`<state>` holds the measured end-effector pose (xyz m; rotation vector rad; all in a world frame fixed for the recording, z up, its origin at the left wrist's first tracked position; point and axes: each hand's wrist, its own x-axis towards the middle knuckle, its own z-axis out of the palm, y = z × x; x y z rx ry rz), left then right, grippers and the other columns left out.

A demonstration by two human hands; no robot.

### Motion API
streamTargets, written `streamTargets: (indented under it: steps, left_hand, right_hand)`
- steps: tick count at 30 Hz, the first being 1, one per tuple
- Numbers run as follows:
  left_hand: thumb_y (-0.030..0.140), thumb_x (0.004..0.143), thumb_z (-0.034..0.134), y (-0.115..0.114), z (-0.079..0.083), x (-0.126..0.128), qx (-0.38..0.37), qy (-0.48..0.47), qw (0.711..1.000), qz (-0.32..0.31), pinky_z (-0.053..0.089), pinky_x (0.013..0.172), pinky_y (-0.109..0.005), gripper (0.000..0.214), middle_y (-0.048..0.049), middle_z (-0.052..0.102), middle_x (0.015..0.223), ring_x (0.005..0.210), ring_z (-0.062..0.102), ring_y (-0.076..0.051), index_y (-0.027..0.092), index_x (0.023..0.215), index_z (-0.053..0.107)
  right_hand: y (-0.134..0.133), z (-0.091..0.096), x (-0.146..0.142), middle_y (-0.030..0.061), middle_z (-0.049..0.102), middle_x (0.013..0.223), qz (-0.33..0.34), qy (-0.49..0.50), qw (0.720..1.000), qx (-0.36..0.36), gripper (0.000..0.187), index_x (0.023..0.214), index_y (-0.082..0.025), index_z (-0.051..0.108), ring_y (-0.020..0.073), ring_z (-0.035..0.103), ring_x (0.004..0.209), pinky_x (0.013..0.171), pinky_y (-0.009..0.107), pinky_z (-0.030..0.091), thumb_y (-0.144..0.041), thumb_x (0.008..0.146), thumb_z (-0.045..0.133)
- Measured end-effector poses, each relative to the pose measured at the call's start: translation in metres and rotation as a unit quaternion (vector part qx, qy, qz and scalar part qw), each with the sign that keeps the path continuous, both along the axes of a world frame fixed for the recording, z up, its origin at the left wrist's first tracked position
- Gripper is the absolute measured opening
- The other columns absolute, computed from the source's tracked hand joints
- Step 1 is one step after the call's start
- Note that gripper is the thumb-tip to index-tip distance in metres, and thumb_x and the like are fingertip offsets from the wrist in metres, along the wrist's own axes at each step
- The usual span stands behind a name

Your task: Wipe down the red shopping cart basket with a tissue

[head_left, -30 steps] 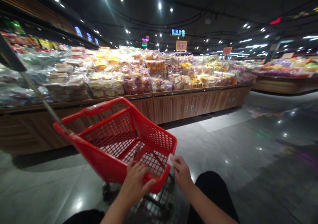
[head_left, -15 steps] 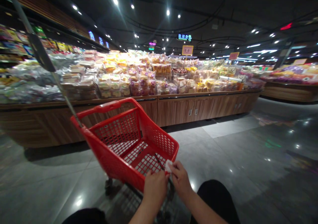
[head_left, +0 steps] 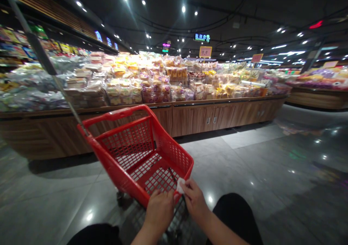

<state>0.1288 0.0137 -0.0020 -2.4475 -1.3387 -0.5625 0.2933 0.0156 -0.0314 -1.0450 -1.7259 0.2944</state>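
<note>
A red plastic shopping basket on a wheeled cart stands directly in front of me, and its mesh floor holds nothing I can make out. My left hand has its fingers curled over the near rim. Right beside it, my right hand pinches a small white paper slip just above that rim. A thin grey pole rises from the basket's far left corner towards the upper left. The cart's lower frame shows under the basket, partly hidden by my arms.
A long wood-fronted counter beyond the basket is heaped with bagged baked goods under a yellow price sign. Packaged goods fill shelves at the left. Another counter stands at the right, beside a polished grey floor.
Over the last second, my left hand has moved right across the near rim, closer to the slip. The basket has swung slightly right in view. My right hand keeps the slip pinched.
</note>
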Motion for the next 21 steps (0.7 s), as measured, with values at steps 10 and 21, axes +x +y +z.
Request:
streamTargets:
  steps: [10,21]
  left_hand:
    - [0.020,0.087,0.045,-0.006,0.000,-0.011,0.025,0.014,0.999,-0.036,0.045,0.070,-0.033,0.024,0.0008,0.064,0.053,0.051,0.061,-0.016,0.021,0.065,0.056]
    - [0.025,0.087,0.047,-0.003,-0.002,-0.026,0.043,0.023,0.997,-0.054,0.046,0.068,-0.034,0.028,0.0010,0.062,0.050,0.049,0.060,-0.016,0.021,0.061,0.055]
  right_hand:
    - [0.016,0.004,0.020,0.0037,0.053,0.086,-0.080,0.011,0.997,0.018,0.050,0.112,-0.024,0.065,0.0152,0.054,0.081,0.073,0.026,0.049,0.001,0.077,0.040]
    - [0.018,0.009,0.027,0.0035,0.052,0.084,-0.094,-0.009,0.995,0.033,0.047,0.108,-0.024,0.068,0.0149,0.054,0.078,0.071,0.025,0.049,0.001,0.078,0.041]
